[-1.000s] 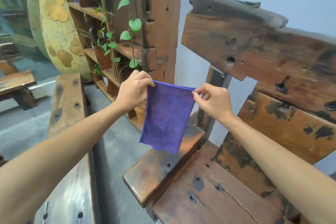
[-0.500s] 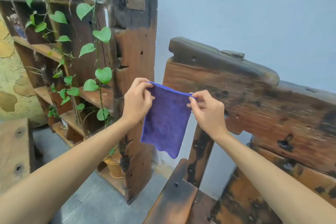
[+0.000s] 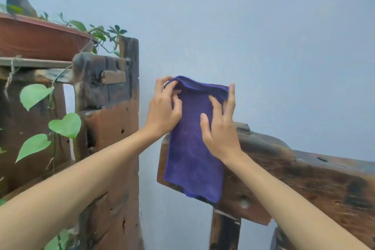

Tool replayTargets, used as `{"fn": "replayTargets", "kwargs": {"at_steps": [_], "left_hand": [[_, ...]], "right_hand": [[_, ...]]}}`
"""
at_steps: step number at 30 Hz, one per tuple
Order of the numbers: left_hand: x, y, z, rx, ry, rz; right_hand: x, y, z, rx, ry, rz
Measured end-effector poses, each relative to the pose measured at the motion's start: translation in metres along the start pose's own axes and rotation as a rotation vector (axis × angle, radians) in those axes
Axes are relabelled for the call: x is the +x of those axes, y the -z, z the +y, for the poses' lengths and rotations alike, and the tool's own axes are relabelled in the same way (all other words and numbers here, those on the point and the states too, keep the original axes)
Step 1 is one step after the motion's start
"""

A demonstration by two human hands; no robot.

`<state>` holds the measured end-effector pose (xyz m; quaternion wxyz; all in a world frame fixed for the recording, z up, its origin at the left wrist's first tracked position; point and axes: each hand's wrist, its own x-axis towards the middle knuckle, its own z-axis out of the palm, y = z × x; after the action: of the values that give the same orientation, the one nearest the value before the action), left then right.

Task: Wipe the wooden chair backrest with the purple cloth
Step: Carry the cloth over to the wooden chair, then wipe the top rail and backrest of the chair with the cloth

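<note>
**Purple cloth held up at the end of the chair backrest**

Both bare hands are raised in front of the pale blue wall (image 3: 263,36), sharing the purple cloth (image 3: 192,158) between them. The left hand (image 3: 164,111) has the cloth's upper left corner pinched between thumb and curled fingers, closed tight on the fabric. The right hand (image 3: 220,128) is far looser: its fingers are spread, the thumb and some fingers lie flat on the near face of the cloth, while one long finger reaches up along the upper right edge, seemingly behind the fabric. Whether that hand truly grips the cloth or only presses against it, I cannot tell.

The cloth hangs straight down from its top edge, which sags a little between the two hands. Its lower half covers the left end of the wooden chair backrest (image 3: 304,178), the hem dropping just below the plank's bottom edge. From here I cannot tell whether the fabric touches the wood or hangs just in front of it.

The backrest is a heavy, dark, weathered plank with holes in it, running off to the right. To the left stands a rough wooden shelf post (image 3: 113,128), with heart-shaped green leaves (image 3: 65,126) trailing beside it and a reddish planter (image 3: 40,42) sitting on the top shelf.
</note>
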<state>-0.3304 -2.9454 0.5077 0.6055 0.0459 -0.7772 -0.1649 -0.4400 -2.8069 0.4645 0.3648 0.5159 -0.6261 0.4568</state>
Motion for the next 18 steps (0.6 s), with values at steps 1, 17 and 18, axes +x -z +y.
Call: {"fn": "replayTargets", "kwargs": {"at_steps": [1, 17, 18], "left_hand": [[0.011, -0.007, -0.002, 0.008, 0.008, -0.024], [0.048, -0.068, -0.085, 0.246, 0.469, -0.863], [0.053, -0.071, -0.088, 0.227, 0.505, -0.895]], "right_hand": [[0.010, -0.004, 0.001, -0.037, -0.024, -0.019], [0.078, -0.083, 0.046, -0.173, -0.227, -0.991], [0.083, -0.088, 0.052, -0.168, -0.247, -1.024]]}}
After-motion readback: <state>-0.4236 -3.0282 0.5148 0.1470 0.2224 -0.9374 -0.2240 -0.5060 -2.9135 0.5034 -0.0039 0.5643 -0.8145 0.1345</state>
